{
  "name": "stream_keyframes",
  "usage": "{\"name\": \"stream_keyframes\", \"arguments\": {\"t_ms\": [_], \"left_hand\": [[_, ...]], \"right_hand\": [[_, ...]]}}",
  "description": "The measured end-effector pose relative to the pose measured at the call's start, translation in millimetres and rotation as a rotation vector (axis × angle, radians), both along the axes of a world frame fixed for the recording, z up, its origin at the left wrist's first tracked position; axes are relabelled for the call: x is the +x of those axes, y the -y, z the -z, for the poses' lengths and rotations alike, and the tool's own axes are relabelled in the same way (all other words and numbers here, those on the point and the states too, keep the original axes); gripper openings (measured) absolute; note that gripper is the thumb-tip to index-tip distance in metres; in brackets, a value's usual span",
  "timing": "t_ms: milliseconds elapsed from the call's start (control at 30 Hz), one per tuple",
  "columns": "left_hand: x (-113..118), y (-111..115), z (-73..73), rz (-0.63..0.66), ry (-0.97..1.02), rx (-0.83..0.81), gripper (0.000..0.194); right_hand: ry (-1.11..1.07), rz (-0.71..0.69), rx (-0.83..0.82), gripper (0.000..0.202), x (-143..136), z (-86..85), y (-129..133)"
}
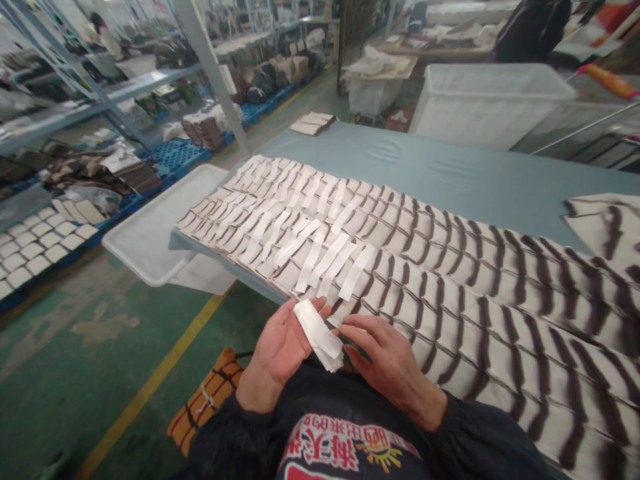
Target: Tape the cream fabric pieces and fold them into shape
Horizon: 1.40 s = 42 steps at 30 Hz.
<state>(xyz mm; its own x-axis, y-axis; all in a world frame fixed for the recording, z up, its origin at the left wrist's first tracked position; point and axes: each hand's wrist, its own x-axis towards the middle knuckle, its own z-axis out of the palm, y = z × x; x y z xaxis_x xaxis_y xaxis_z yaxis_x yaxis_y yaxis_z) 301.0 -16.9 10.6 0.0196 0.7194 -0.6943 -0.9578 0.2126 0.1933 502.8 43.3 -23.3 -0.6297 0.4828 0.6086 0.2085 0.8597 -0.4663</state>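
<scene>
A stack of white strips (319, 333) lies across the fingers of my left hand (283, 347), which is held palm up at the table's near edge. My right hand (385, 357) is just to the right of the stack, fingers apart and pointing toward it; I cannot make out anything in them. Beyond both hands, rows of cream fabric pieces with dark brown edges (450, 287) overlap along the table. Single white strips (356, 272) rest on the pieces in the left and middle part of the rows.
The table (395, 150) has a blue-grey cover. A small stack of pieces (313, 123) sits at its far corner, and more cream fabric (613, 227) lies at right. White plastic bins (150, 220) stand beside it. Left are shelves (150, 80) and an orange checked cushion (207, 400).
</scene>
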Motion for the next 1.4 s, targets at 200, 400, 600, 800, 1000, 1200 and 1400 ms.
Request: {"name": "stream_keyframes", "arguments": {"t_ms": [200, 400, 600, 800, 1000, 1200, 1400], "left_hand": [[22, -1, -3.2, -0.002, -0.049, -0.026, 0.047], [29, 3, -3.9, -0.001, -0.059, -0.021, 0.046], [31, 5, -4.4, -0.004, -0.080, -0.028, 0.040], [34, 12, 1.5, 0.018, -0.126, 0.042, 0.031], [37, 25, 17.7, 0.133, -0.295, 0.066, 0.029], [42, 38, 24.2, 0.271, -0.411, 0.143, 0.044], [47, 43, 25.6, 0.463, -0.598, 0.219, 0.046]], "right_hand": [[-0.018, -0.126, 0.073, 0.025, 13, -2.2, 0], [-0.003, -0.131, 0.079, 0.036, 18, 5.9, 3], [-0.039, -0.142, 0.015, 0.024, 18, 13.0, 5], [-0.103, -0.158, -0.260, 0.017, 19, 7.1, 5], [-0.129, -0.066, -0.582, 0.014, 18, -2.3, 5], [-0.084, 0.089, -0.702, 0.019, 24, -18.7, -13], [-0.125, 0.161, -0.655, 0.021, 28, -38.6, -43]]}}
